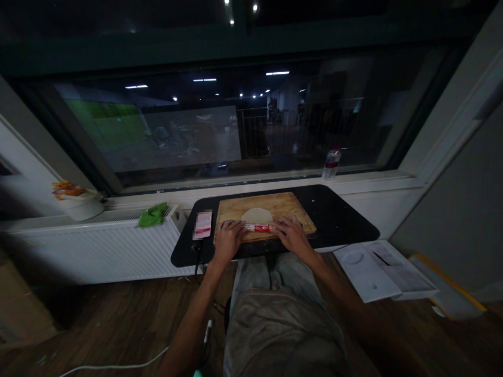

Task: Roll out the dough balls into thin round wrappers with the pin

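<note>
A flat round of pale dough (257, 215) lies on a wooden cutting board (275, 200). Across the near edge of the dough runs a rolling pin (259, 228) with a red-and-white wrapper round its middle. My left hand (231, 233) is closed over the pin's left end, and my right hand (290, 231) covers its right end. Both palms face down, with the fingers hiding the ends of the pin. The board rests on a small black table (334, 220) in front of my lap.
A phone (203, 225) with a cable lies left of the board. A green cloth (152, 215) and a white pot (80, 204) sit on the radiator (98, 251). On the windowsill stands a water bottle (332, 163). An open white box (377, 269) is at the right.
</note>
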Demonstrator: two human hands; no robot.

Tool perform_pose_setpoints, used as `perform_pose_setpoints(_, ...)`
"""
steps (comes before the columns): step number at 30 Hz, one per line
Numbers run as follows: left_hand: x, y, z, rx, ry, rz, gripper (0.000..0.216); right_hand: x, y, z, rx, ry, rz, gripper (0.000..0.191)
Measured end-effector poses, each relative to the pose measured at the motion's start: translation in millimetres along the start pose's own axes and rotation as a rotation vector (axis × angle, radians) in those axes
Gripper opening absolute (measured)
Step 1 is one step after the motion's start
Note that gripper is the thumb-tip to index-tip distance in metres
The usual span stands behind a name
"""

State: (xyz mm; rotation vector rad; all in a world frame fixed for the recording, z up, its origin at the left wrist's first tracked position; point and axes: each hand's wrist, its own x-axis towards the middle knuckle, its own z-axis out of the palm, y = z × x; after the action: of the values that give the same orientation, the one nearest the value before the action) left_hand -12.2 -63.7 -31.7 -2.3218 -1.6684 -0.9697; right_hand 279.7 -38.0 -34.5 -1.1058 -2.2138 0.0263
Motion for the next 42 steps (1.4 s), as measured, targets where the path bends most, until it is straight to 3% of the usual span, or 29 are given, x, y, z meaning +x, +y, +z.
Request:
perform_pose_setpoints(13, -28.7, 5.6, 1.5, -0.062, 0.036, -0.015, 0.027, -14.5, -14.3, -7.3, -0.005, -0.032, -0.023, 0.041)
perform_pose_setpoints(18, -29.4, 4.1, 6.9, -0.053, 0.042, -0.024, 0.030, -9.4, -7.4, -5.1, -0.022, -0.038, -0.010, 0.039)
perform_pose_setpoints(25, -7.0, -5.9, 12.4, 0.016, 0.011, 0.002, 0.037, 16.9, 9.3, -1.6, -0.062, -0.061, -0.003, 0.037)
perform_pose_setpoints(32, 32.2, -15.0, 15.6, 0.130, -0.049, 0.001, 0.036, 49.9, 23.2, 14.6, -0.219, -0.030, 0.089, 0.047)
perform_pose_setpoints(37, 56.3, -17.1, 18.5, 0.174, -0.091, 0.004, 0.037, 72.7, 36.1, 19.0, -0.307, -0.125, 0.082, 0.042)
perform_pose_setpoints(42, 61.0, -13.9, 13.7, 0.253, -0.163, 0.008, 0.039, 78.9, 39.1, 18.0, -0.362, -0.217, 0.069, 0.043)
